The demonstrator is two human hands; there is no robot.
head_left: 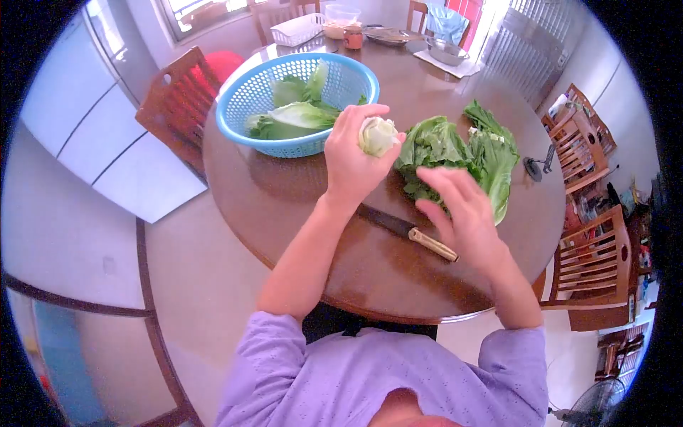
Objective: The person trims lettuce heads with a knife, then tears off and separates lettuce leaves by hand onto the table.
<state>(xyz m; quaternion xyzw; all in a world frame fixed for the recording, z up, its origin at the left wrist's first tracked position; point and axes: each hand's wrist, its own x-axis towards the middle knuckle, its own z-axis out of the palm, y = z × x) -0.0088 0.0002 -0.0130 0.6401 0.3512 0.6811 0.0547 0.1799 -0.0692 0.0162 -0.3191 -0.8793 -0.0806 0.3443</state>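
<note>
Lilac sleeves (284, 356) sat closest, my arms reaching out over the round table (299, 206). My left hand (352, 160) clenched the lettuce stump (378, 136), held up just beside the blue basket (245, 92) of leaves. My right hand (466, 213) hovered released, fingers spread, above the knife (409, 231) and near the loose lettuce pile (462, 153) beyond it.

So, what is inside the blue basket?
The blue basket holds several loose green lettuce leaves, pale at the stalks. Its near wall and the upper leaves cover the bottom, so anything lying under them cannot be seen.
</note>
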